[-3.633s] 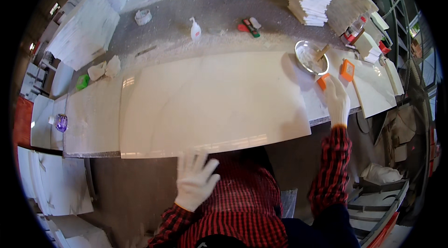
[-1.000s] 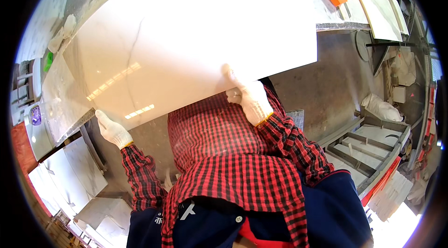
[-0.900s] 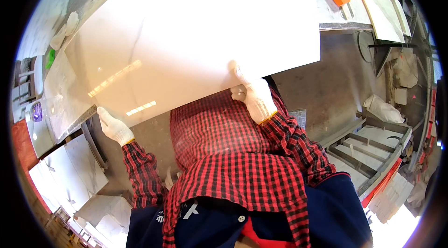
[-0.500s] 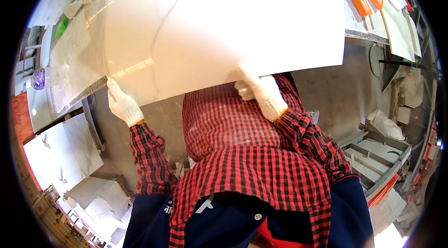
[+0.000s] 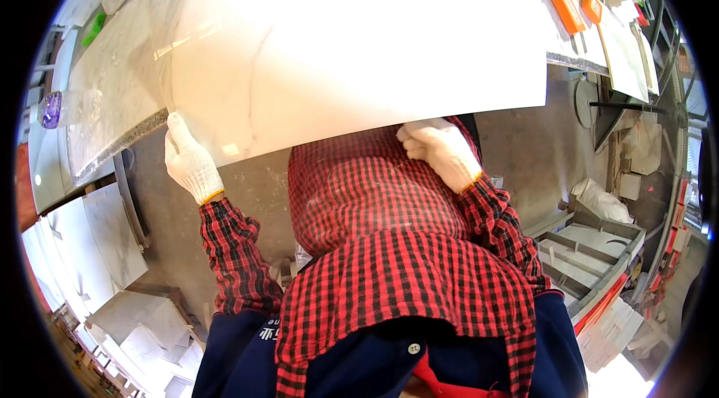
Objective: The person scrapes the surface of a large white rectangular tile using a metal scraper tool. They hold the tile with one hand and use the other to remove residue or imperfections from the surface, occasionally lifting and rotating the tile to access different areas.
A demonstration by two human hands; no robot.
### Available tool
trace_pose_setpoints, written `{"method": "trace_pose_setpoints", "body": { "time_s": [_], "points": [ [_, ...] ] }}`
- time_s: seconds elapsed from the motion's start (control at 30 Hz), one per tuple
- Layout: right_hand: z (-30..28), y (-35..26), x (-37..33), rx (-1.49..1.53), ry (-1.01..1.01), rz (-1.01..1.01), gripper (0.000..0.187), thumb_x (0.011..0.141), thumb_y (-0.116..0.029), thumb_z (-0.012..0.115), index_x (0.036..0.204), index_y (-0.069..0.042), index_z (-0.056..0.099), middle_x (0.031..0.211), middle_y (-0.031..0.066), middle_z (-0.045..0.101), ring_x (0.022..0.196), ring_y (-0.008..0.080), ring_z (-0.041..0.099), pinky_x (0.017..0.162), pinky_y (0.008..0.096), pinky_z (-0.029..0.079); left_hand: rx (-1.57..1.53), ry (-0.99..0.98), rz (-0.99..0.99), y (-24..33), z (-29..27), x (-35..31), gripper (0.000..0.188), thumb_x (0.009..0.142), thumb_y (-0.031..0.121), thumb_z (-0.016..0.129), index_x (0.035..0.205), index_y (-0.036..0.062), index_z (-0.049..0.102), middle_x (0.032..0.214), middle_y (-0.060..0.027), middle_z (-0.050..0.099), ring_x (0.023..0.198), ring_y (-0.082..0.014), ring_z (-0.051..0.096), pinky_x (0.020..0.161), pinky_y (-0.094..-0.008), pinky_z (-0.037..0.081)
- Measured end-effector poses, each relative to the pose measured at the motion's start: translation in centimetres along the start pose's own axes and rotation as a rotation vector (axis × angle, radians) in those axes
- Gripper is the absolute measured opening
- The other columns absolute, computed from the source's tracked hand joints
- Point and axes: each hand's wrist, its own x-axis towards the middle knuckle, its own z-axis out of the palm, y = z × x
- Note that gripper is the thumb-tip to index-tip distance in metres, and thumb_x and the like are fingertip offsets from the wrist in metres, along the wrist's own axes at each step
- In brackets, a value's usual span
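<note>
A large glossy white slab [image 5: 329,61] with faint grey veining lies on the worktable, its near edge jutting out in front of my body. My left hand [image 5: 190,162], in a white knit glove, holds the slab's near left corner, its fingers along the edge. My right hand [image 5: 442,149], gloved alike, is closed at the near edge, right of the middle, with knuckles bent and fingers curled down. Whatever those fingers may hold is hidden. Strong glare washes out much of the slab's surface.
The worktable [image 5: 112,98] has a rough stone edge at left. A purple-labelled clear container [image 5: 51,110] is at far left. Orange boxes [image 5: 567,13] sit at far right. A metal frame [image 5: 592,248] stands low at right; white panels [image 5: 105,241] lean at lower left.
My right hand has drawn back from over the slab's near edge and shifted slightly right, fingers now curled. My left hand keeps to the corner. The whole view has shifted slightly.
</note>
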Motion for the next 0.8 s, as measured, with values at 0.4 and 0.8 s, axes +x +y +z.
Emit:
{"method": "trace_pose_setpoints", "body": {
  "time_s": [0.4, 0.8],
  "points": [
    [-1.0, 0.7, -2.1, 0.068, -0.062, -0.049, 0.055, 0.097, -0.021, 0.070, 0.138, 0.013, 0.056, 0.098, 0.0073, 0.065, 0.083, 0.0109, 0.057, 0.077, 0.0257, 0.049, 0.045, -0.042, 0.036, -0.6, -0.1, 0.8, 0.056, 0.105, 0.049, 0.054, 0.121, -0.0015, 0.073, 0.109, -0.0114, 0.077, 0.099, -0.0204, 0.069, 0.090, -0.0345, 0.052],
    [-0.8, -1.2, -1.4, 0.319, -0.022, -0.085, 0.047, 0.097, -0.030, 0.074, 0.122, 0.008, 0.064, 0.094, 0.0064, 0.063, 0.082, 0.0122, 0.058, 0.075, 0.0266, 0.050, -0.064, -0.086, 0.003, -1.0, -0.5, 0.8, 0.051, 0.109, 0.038, 0.051, 0.126, -0.0076, 0.067, 0.115, -0.0097, 0.074, 0.101, -0.0180, 0.066, 0.091, -0.0319, 0.051]
  ]
}}
